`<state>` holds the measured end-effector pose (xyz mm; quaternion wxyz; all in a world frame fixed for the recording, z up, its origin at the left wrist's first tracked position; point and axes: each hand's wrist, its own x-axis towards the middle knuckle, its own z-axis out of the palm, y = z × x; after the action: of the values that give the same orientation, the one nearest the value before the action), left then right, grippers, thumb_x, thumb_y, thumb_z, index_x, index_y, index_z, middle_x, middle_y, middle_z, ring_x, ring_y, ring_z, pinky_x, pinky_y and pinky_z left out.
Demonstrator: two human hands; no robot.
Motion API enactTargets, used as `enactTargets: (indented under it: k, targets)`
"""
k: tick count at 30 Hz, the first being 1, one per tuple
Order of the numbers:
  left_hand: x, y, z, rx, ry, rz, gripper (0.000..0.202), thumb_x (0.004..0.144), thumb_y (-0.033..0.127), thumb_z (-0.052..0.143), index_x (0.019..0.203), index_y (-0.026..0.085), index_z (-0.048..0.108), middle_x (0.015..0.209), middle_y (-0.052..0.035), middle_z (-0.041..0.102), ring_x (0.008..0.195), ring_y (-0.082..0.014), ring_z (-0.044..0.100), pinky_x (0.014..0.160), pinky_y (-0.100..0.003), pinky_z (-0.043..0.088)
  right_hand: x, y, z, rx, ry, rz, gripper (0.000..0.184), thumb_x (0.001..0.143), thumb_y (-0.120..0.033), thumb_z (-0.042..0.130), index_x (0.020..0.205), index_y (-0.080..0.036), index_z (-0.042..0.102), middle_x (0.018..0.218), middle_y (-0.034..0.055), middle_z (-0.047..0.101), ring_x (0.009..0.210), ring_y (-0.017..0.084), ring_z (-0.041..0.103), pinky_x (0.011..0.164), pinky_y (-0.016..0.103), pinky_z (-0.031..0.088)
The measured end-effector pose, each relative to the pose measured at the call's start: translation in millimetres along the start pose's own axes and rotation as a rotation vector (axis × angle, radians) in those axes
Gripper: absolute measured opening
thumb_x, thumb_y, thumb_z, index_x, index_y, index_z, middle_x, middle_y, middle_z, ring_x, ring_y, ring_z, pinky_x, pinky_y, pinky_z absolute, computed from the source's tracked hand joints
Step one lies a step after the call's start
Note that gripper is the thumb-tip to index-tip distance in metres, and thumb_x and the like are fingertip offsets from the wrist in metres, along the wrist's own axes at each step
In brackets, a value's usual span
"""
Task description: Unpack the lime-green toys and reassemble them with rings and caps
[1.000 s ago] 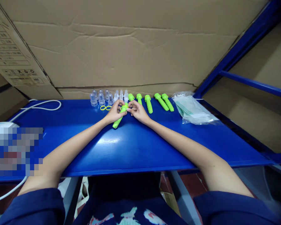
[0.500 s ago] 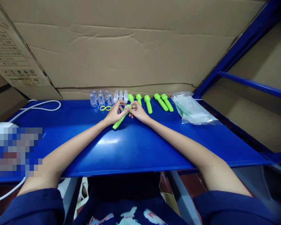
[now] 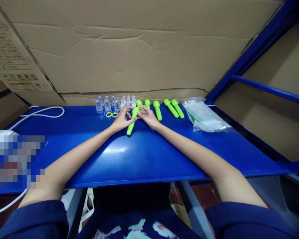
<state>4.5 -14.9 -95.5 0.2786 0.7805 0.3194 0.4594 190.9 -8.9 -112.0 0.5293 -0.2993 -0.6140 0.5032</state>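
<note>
Both my hands meet at the far middle of the blue table. My left hand and my right hand pinch the upper end of a bright green plastic stick, whose lower end points toward me. Behind them lies a row of several more green sticks. Two small yellow rings lie just left of my left hand. Several clear caps and white caps stand at the back.
A clear plastic bag lies at the back right. A white cable loops at the back left, by a white device. Cardboard walls the rear. A blue metal frame runs along the right.
The green stick has turned from a leftward slant to nearly straight toward me, and its lower end has shifted right. Both hands have stayed at its upper end.
</note>
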Motion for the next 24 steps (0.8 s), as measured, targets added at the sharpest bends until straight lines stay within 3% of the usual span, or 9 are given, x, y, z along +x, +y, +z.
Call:
enactTargets:
  k: [10,19,24]
  targets:
    - [-0.2,3.3,-1.3,-0.038,0.006,-0.079,0.053,0.063,0.04,0.085,0.094,0.019,0.047,0.082,0.003,0.052,0.065,-0.0081,0.05,0.06,-0.022,0.04,-1.0,-3.5,2.7,-0.006,-0.045,0.057,0.059,0.067,-0.061,0.082,0.103,-0.023,0.056,0.078,-0.0013,0.069,0.071,0.016,0.069,0.077,0.033,0.061]
    - [0.7,2.2,-0.5,-0.059,0.005,-0.068,0.052,0.063,0.036,0.083,0.096,0.019,0.047,0.09,0.0017,0.053,0.06,-0.0052,0.046,0.06,-0.023,0.039,-0.6,-1.1,2.4,-0.017,-0.032,0.059,0.055,0.068,-0.056,0.083,0.102,-0.022,0.057,0.078,-0.0004,0.071,0.072,0.018,0.07,0.076,0.035,0.061]
    - [0.8,2.3,-1.0,-0.081,-0.019,-0.112,0.048,0.063,0.034,0.082,0.093,0.019,0.047,0.079,0.0048,0.051,0.06,-0.0059,0.045,0.057,-0.021,0.035,0.0,0.7,2.6,-0.011,-0.026,0.079,0.057,0.067,-0.056,0.084,0.103,-0.021,0.056,0.076,-0.0003,0.071,0.068,0.016,0.07,0.073,0.033,0.061]
